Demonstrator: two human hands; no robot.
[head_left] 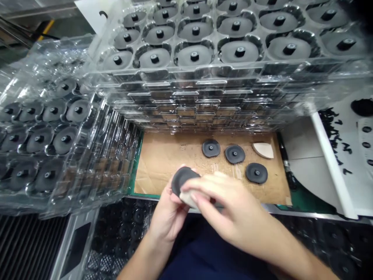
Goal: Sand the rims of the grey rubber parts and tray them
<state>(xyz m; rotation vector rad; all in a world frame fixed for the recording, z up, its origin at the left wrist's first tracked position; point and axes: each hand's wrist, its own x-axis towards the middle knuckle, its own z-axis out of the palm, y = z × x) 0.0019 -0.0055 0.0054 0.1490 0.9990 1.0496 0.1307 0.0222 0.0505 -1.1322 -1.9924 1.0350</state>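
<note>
My left hand (166, 217) holds a dark grey oval disc (181, 179) by its edge, low over a sheet of cardboard (163, 155). Fingers of my right hand (230, 200) pinch a pale beige pad (189, 199) against the disc's near side; the pad's full shape is hidden by the fingers. Beyond my right hand, three similar discs lie on the cardboard: one disc (215, 152), another (239, 158) and a third (260, 177), each with a small raised hub. A beige wedge-shaped piece (264, 150) rests near the cardboard's right side.
A tall stack of clear plastic trays (201, 83) filled with discs stands behind the cardboard. More loaded trays (37, 163) are stacked at the left. A white panel (332, 163) with handwriting rises at the right. Below the bench edge are more discs in trays (125, 229).
</note>
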